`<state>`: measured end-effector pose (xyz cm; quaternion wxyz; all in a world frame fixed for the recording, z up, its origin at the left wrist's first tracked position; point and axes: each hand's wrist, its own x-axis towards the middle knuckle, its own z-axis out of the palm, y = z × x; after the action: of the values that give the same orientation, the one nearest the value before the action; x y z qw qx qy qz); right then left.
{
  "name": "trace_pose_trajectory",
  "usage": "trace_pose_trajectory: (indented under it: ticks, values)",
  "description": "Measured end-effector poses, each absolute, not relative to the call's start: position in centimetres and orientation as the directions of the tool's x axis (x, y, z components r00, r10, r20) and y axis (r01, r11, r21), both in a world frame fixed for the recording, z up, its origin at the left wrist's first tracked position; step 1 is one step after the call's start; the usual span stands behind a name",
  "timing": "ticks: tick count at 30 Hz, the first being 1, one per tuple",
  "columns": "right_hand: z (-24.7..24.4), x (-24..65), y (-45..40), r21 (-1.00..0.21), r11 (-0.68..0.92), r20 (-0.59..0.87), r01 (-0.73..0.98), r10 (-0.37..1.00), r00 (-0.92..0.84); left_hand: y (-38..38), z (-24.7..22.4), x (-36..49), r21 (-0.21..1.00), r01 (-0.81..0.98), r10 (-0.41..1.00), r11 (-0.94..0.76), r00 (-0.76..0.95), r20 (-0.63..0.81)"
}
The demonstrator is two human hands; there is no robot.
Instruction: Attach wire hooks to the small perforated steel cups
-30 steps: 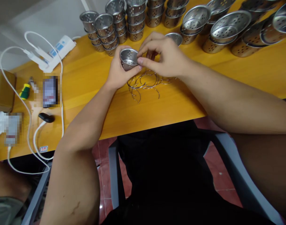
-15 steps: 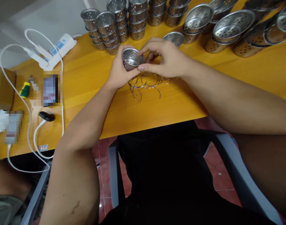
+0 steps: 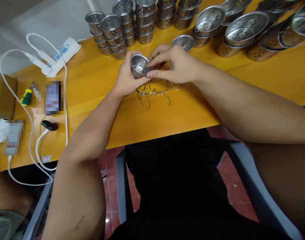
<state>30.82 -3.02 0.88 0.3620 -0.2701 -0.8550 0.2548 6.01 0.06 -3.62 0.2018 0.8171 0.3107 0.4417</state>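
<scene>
My left hand (image 3: pixel 127 76) is wrapped around a small perforated metal cup (image 3: pixel 138 66), its open mouth tilted up toward me. At the cup's right edge, my right hand (image 3: pixel 173 65) has its thumb and forefinger pinched on the rim, the forefinger reaching slightly inside. Whether a thin wire is also between those fingertips cannot be made out. Just below both hands, several loose curved metal wires (image 3: pixel 154 91) lie tangled on the table. Behind my right hand stands another perforated cup (image 3: pixel 183 41), partly hidden.
Stacks of perforated cups (image 3: pixel 114 30) line the back of the yellow table (image 3: pixel 92 110), with wider ones (image 3: pixel 244 30) at the right. On the left are a power strip (image 3: pixel 63 55) with white cables, a screwdriver (image 3: pixel 27 97), a blurred phone (image 3: pixel 53 97) and a black plug-like object (image 3: pixel 49 125).
The cup has tipped slightly within my left hand. My right fingers have drawn in closer at its right rim. The view has shifted a little.
</scene>
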Motion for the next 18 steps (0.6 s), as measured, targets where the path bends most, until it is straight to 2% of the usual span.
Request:
trace_pose_trajectory:
  ticks: [8, 13, 18]
  values:
    - [-0.2, 30.4, -2.4, -0.607, 0.752, 0.529, 0.259, 0.625, -0.574, 0.4, -3.9, 5.8, 0.595, 0.304, 0.666, -0.744, 0.422, 0.615]
    - [0.6, 30.2, -3.0, -0.530, 0.799, 0.602, 0.284, 0.590, -0.538, 0.2, -3.8, 6.2, 0.597, 0.266, 0.648, -0.757, 0.417, 0.637]
    - [0.9, 29.5, -3.6, -0.519, 0.799, 0.524, 0.303, 0.578, -0.626, -0.2, -3.3, 6.2, 0.586, 0.308, 0.658, -0.750, 0.439, 0.611]
